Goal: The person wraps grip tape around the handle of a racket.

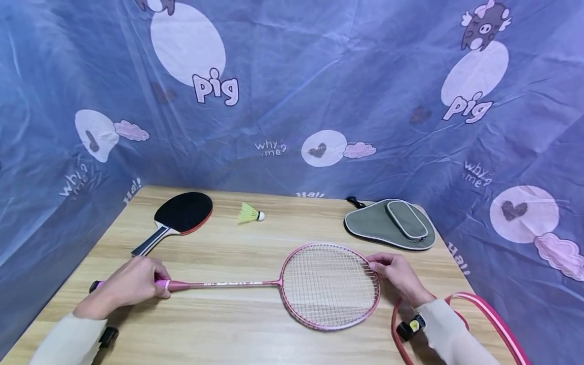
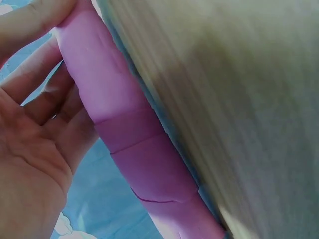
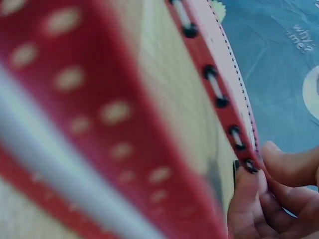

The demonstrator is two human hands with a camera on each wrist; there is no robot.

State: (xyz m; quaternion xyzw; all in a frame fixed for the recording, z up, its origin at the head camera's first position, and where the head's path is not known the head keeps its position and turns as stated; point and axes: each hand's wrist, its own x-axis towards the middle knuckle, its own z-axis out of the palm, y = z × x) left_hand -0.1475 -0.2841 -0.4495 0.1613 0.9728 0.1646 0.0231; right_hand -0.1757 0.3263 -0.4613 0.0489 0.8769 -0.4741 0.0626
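A pink badminton racket (image 1: 329,286) lies across the table, its strung head on the right and its handle on the left. My left hand (image 1: 137,281) pinches the upper part of the handle. In the left wrist view the pink wrapped grip (image 2: 129,134) runs past the thumb and fingers. My right hand (image 1: 399,274) pinches the far-right rim of the head between thumb and fingers. Up close, the right wrist view shows the red frame (image 3: 212,82) with black grommets and strings.
Behind lie a table tennis paddle (image 1: 184,212), a yellow shuttlecock (image 1: 250,214) and a grey-green paddle case (image 1: 374,221). By the right forearm, a red strap (image 1: 490,314) with a pale stripe loops up. Blue printed cloth (image 1: 292,101) walls the wooden table (image 1: 219,334).
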